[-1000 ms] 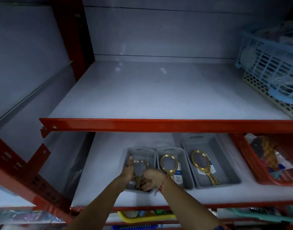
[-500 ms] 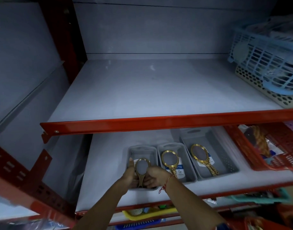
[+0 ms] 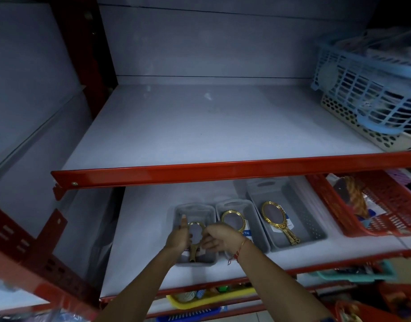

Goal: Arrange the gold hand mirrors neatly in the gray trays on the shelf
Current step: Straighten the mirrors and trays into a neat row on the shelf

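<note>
Small gold hand mirror (image 3: 196,231) sits in the left gray tray (image 3: 192,209), glass up, handle pointing toward the shelf's front edge. Both hands on it. Left hand (image 3: 179,235) at the mirror's left rim, thumb raised upright, fingers curled under the frame side; how firm the hold is, cannot tell. Right hand (image 3: 219,237) at the right rim, fingers bent in and pinching the frame edge. Red thread (image 3: 238,251) around the right wrist.

Middle gray tray (image 3: 232,203) just beside, touching the left one: second gold mirror (image 3: 232,220) lies flat inside, its handle hidden behind the right hand. Right gray tray (image 3: 299,210), larger, holds a third gold mirror (image 3: 275,217) lying diagonally, handle toward front right.

All three trays stand on the white lower shelf (image 3: 139,240). Red basket (image 3: 385,205) at its right end. Upper shelf (image 3: 199,126) above carries a blue basket (image 3: 367,82) stacked on a cream basket (image 3: 353,126), far right. Yellow tray (image 3: 211,298) shows below.
</note>
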Demonstrator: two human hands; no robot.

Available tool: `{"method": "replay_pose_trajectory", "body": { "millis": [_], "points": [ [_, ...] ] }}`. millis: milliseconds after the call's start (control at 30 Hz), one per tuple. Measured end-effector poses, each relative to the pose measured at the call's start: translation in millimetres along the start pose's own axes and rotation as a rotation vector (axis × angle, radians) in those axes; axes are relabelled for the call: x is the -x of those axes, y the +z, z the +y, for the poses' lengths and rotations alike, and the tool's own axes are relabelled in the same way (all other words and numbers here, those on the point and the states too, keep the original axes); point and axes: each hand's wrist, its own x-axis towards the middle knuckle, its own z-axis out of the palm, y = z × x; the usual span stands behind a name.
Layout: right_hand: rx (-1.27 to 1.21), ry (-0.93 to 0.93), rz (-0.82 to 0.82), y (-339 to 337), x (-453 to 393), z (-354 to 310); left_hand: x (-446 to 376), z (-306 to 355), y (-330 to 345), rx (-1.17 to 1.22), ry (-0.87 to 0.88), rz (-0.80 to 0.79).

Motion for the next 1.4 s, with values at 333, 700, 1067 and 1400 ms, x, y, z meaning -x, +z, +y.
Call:
{"method": "replay_pose_trajectory", "body": {
  "millis": [333,700,1067,1400],
  "points": [
    [-0.100,-0.106,0.260,-104,-12,17,17,32,91,0.094,-0.143,-0.303],
    [0.088,0.037,0.099,-127,-26,45,4,17,139,0.133,-0.237,-0.197],
    [0.151,-0.007,0.006,-142,-23,42,-2,18,148,0.109,-0.112,-0.030],
    [-0.065,-0.148,0.329,-250,-25,46,9,52,220,0.135,-0.114,-0.258]
  ]
}}
